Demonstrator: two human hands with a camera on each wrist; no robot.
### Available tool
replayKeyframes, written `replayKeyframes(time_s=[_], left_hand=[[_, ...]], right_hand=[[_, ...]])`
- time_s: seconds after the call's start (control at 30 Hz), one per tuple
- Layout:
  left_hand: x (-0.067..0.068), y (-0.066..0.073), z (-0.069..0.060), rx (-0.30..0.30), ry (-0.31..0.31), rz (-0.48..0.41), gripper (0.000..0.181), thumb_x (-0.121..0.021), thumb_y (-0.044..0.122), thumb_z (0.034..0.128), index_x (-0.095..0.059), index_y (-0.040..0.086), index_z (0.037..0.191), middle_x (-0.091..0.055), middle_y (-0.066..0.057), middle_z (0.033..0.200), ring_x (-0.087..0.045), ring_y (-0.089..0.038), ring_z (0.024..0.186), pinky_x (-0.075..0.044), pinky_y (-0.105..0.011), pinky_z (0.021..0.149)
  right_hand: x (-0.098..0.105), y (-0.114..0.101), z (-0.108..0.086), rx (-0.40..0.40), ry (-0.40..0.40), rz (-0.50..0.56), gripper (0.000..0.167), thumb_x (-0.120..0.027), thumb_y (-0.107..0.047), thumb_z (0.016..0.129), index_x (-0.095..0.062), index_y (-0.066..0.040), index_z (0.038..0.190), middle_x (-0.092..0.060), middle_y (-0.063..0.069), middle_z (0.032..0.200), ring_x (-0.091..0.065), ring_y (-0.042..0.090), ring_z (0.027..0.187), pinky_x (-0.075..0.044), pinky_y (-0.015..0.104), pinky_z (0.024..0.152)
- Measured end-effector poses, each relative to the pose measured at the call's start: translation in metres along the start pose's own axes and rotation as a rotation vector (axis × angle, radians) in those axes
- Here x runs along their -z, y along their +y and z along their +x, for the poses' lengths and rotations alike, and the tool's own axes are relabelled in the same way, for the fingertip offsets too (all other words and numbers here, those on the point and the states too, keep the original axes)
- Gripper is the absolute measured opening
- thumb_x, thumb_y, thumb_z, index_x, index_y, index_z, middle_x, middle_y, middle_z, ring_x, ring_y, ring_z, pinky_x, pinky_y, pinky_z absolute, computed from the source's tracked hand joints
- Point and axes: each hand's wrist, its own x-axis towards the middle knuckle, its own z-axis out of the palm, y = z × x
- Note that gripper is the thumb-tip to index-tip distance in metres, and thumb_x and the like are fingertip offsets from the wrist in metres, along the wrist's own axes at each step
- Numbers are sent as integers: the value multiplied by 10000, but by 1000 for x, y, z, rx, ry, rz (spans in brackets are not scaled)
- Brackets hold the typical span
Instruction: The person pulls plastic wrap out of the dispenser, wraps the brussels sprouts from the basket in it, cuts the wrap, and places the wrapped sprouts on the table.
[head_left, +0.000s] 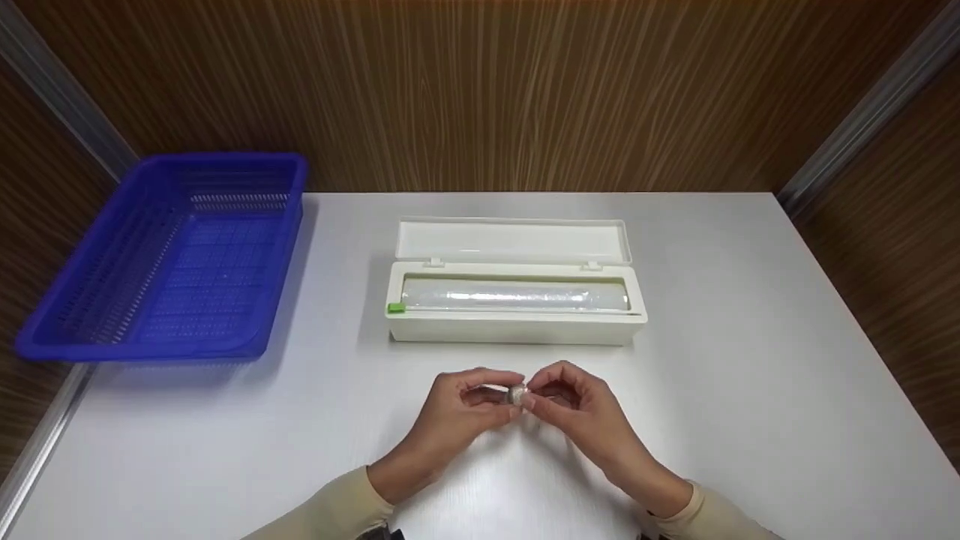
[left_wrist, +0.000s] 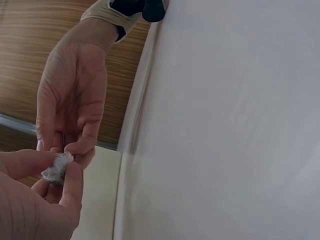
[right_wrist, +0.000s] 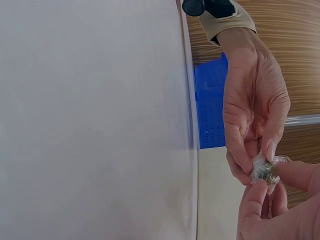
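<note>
Above the white table, my left hand [head_left: 459, 412] pinches a small lump wrapped in clear plastic film [head_left: 516, 394] between thumb and fingertips. From the other side my right hand [head_left: 589, 412] pinches the film at the lump's edge. Both wrist views show the wrapped lump [left_wrist: 58, 168] close up, with crinkled film and something greyish-green inside. What lies inside the film cannot be made out. Just beyond the hands stands a cream cling film dispenser [head_left: 517, 331], its lid [head_left: 514, 241] raised, with a roll of film [head_left: 517, 295] inside.
A blue plastic basket [head_left: 259, 300] stands at the back left of the white table [head_left: 750, 360]. On the dispenser's front left edge sits a green slide cutter [head_left: 396, 307]. Wood-grain panels [head_left: 480, 97] enclose the table at the back and sides.
</note>
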Motion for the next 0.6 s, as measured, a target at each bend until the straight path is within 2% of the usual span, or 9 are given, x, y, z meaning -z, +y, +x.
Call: replayKeyframes(time_s=[0.13, 0.3, 0.43, 0.6], left_hand=[[0, -1, 0, 5, 7, 7, 332, -818, -72, 899, -769, -75, 1227, -756, -141, 1174, -732, -242, 1069, -596, -271, 902], [0, -1, 0, -4, 6, -7, 283, -846, -1, 932, -785, -46, 1205, -763, -144, 1164, -740, -258, 1057, -600, -297, 925], [-1, -2, -1, -1, 16, -22, 302, -853, 42, 949, -775, -56, 1225, -749, -161, 1153, -767, -250, 1005, -615, -312, 880], [-2, -1, -2, 36, 3, -120, 309, -822, 19, 974, -734, -111, 1240, -740, -221, 1134, -784, -224, 823, -654, -357, 781]], right_hand=[[0, -1, 0, -12, -4, -15, 285, -820, -80, 987, -680, 64, 1189, -704, 146, 1146, -694, 238, 1044, -583, 270, 877], [3, -3, 1, 26, -10, -38, 228, -810, -81, 994, -715, 49, 1156, -717, 154, 1130, -684, 238, 1026, -577, 266, 872], [4, -2, 0, 43, -23, -18, 204, -800, -49, 992, -709, 72, 1129, -717, 160, 1123, -682, 219, 1000, -573, 259, 859], [2, 1, -1, 72, -31, 2, 203, -812, -13, 974, -706, 87, 1116, -719, 188, 1131, -708, 242, 1040, -594, 288, 906]])
